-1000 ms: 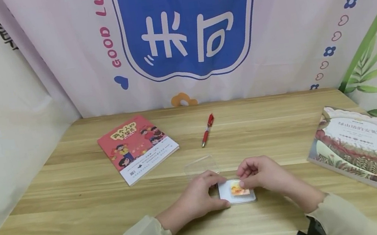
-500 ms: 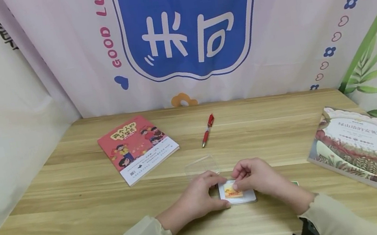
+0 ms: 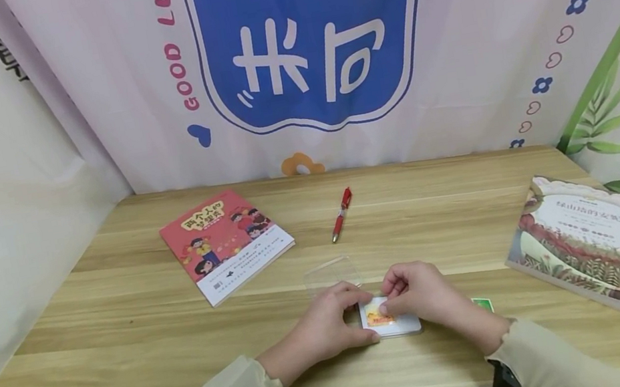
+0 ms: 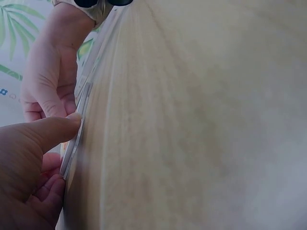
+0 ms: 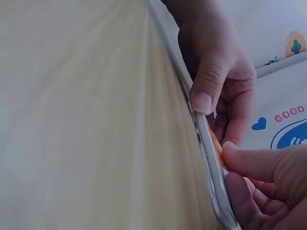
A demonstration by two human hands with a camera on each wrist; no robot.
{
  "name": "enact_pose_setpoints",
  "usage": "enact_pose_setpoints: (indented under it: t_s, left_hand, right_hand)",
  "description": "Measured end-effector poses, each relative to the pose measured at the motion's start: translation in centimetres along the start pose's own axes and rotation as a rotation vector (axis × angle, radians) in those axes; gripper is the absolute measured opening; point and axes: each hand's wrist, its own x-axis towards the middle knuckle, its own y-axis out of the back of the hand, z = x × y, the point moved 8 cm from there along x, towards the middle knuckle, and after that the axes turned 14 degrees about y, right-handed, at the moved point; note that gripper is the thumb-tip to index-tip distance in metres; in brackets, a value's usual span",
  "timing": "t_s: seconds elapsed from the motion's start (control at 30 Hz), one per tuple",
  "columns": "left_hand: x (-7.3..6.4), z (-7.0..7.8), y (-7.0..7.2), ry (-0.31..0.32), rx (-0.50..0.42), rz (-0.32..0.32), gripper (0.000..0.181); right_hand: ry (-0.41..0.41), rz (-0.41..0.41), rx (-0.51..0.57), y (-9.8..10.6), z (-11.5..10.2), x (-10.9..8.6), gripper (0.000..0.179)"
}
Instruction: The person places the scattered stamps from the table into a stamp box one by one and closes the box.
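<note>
A flat, clear-edged white case (image 3: 407, 324) lies on the wooden table in front of the person. My left hand (image 3: 325, 325) holds its left end, thumb on the near edge and fingers on the far edge. Over the white top, my right hand (image 3: 426, 291) pinches a small yellow-and-orange picture card (image 3: 375, 316) between thumb and curled index finger. In the right wrist view the orange card (image 5: 217, 147) stands out slightly from the white face, under the right thumb. The left thumb presses the case's edge (image 4: 72, 153) in the left wrist view.
A clear plastic lid (image 3: 329, 274) lies just behind the left hand. Partly hidden by the right forearm is a green card (image 3: 483, 304). Farther back lie a red pen (image 3: 342, 215) and a red-covered book (image 3: 227, 244); another book (image 3: 589, 247) lies at right.
My right hand has drawn the picture card leftward across the white top, toward my left hand. More of the green card shows beside the right forearm. My left hand has stayed put.
</note>
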Motion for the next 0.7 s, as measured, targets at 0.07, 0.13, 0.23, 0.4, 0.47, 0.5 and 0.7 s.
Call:
enact_pose_setpoints:
  t_s: [0.07, 0.13, 0.23, 0.4, 0.47, 0.5, 0.7]
  left_hand:
    - [0.0, 0.0, 0.0, 0.002, 0.001, 0.0, 0.052]
    - [0.1, 0.0, 0.0, 0.002, 0.002, 0.002, 0.053]
    - [0.1, 0.0, 0.0, -0.004, 0.004, 0.006, 0.052]
    - [0.2, 0.0, 0.0, -0.009, 0.001, 0.005, 0.052]
    - [0.2, 0.0, -0.1, -0.007, 0.001, 0.002, 0.052]
    - [0.2, 0.0, -0.1, -0.004, 0.0, 0.001, 0.052]
    - [0.2, -0.2, -0.2, 0.02, -0.013, -0.008, 0.053]
  right_hand:
    - [-0.01, 0.003, -0.025, -0.1, 0.0, 0.1, 0.02]
    - [-0.02, 0.006, -0.04, -0.1, 0.0, 0.2, 0.02]
    - [-0.041, 0.02, -0.05, -0.1, -0.1, 0.1, 0.021]
    - [-0.059, 0.045, -0.049, 0.2, -0.2, 0.0, 0.02]
    - [-0.054, 0.057, -0.042, 0.5, -0.2, -0.2, 0.018]
    - [-0.053, 0.065, -0.03, 0.7, -0.1, -0.3, 0.018]
    - [-0.048, 0.103, 0.024, 2.3, 0.1, -1.3, 0.015]
